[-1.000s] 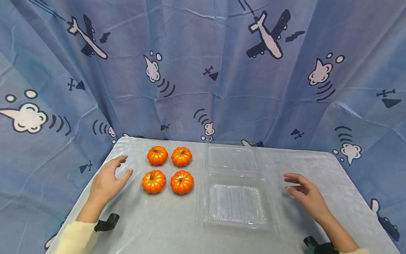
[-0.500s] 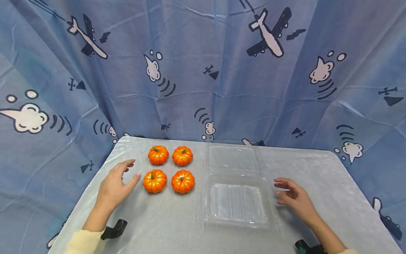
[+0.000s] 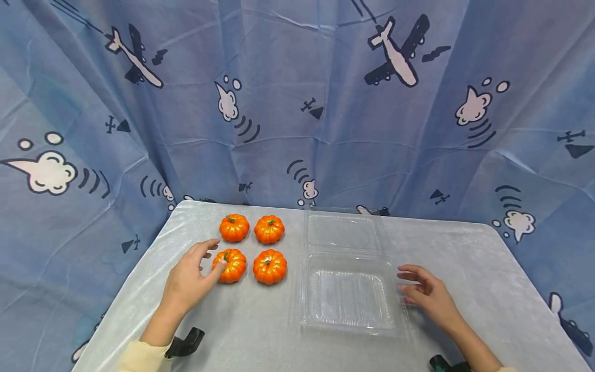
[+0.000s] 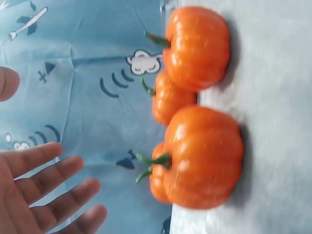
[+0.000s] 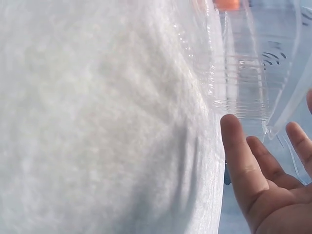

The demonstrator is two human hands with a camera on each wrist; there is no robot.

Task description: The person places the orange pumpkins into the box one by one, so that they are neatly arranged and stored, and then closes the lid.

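Several small orange pumpkins with green stems stand in two rows on the table's left half. My left hand (image 3: 188,281) is beside the near-left pumpkin (image 3: 232,268); its thumb overlaps that pumpkin in the head view. In the left wrist view the fingers (image 4: 63,175) are spread, with nothing between them and the thumb. A clear plastic clamshell box (image 3: 348,294) lies open in the middle, its lid (image 3: 343,231) folded back toward the curtain. Close to the box's right edge is my right hand (image 3: 429,297), fingers loosely bent and holding nothing.
A pale cloth covers the table (image 3: 260,330). Behind it hangs a blue curtain (image 3: 279,103) printed with airplanes and clouds. The near-right pumpkin (image 3: 270,266) stands between the left hand's pumpkin and the box; the far-left (image 3: 234,228) and far-right pumpkins (image 3: 269,229) stand behind.
My left hand has moved right, up to the near-left pumpkin. My right hand has moved left toward the box's right edge. The pumpkins and box stay in place.
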